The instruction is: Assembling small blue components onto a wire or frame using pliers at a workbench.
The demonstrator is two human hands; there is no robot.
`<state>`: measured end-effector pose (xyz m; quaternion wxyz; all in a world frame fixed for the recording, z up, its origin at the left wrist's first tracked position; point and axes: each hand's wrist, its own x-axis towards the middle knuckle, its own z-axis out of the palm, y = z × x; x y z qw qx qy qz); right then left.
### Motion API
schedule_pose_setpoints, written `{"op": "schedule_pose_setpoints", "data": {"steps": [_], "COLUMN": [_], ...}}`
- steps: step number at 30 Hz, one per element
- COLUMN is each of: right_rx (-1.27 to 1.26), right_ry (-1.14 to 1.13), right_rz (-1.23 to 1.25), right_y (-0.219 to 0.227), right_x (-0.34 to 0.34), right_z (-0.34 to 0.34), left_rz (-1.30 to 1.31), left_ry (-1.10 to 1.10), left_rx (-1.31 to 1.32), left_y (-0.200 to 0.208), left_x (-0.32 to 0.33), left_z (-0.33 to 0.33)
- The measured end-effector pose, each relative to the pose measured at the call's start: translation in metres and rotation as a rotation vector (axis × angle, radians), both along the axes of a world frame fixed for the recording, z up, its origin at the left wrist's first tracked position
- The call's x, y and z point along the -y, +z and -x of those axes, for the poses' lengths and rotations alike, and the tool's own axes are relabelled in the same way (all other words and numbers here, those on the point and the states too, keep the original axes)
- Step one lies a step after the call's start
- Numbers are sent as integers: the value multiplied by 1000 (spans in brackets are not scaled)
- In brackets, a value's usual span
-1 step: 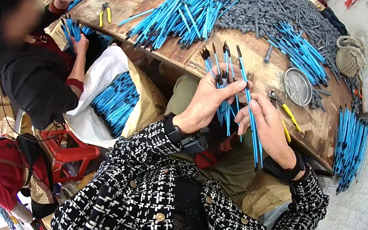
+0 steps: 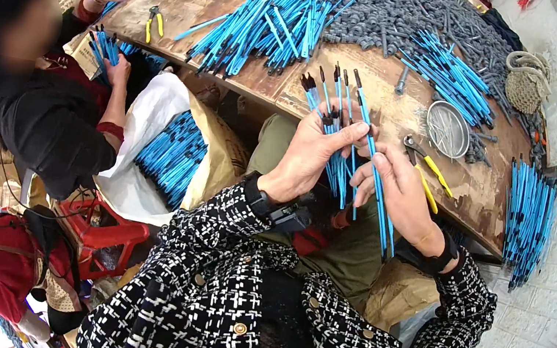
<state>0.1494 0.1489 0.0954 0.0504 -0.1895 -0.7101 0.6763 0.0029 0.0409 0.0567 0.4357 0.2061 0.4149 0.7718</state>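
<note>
My left hand (image 2: 304,155) is closed around a bundle of thin blue sticks with black tips (image 2: 335,171), which point up and away from me in a loose fan. In my right hand (image 2: 405,196) are a couple of longer-looking blue sticks (image 2: 380,196), held at a slant with their lower ends toward my lap. The left thumb touches the upper part of these sticks, so both hands meet there. Fingers partly hide the middle of the bundle. Yellow-handled pliers (image 2: 429,166) lie on the table just beyond my right hand.
The wooden table (image 2: 378,72) bears a blue stick pile (image 2: 264,22), another stick pile (image 2: 452,78), grey plastic pieces (image 2: 419,9) and a round metal dish (image 2: 448,129). More sticks (image 2: 528,218) stand by its right end. A lined sack (image 2: 201,168) and a co-worker (image 2: 46,96) are left.
The co-worker's far hand has moved slightly right over the table edge. My hands keep the same hold on the sticks; the whole view has shifted a little.
</note>
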Motion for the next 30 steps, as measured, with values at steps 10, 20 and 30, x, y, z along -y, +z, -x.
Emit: {"op": "schedule_pose_setpoints", "data": {"steps": [10,20,30], "right_rx": [48,220,220], "right_ry": [71,230,-16], "right_rz": [-410,-1230,-1776], "right_y": [19,-7,-70], "right_x": [-22,-149,-273], "right_z": [-8,43,90], "left_rz": [-141,-117,53], "left_ry": [-122,-368,-345], "left_rx": [227,472,384], "left_y": [3,-41,-33], "left_x": [-17,-23,-37], "left_z": [-7,41,44]}}
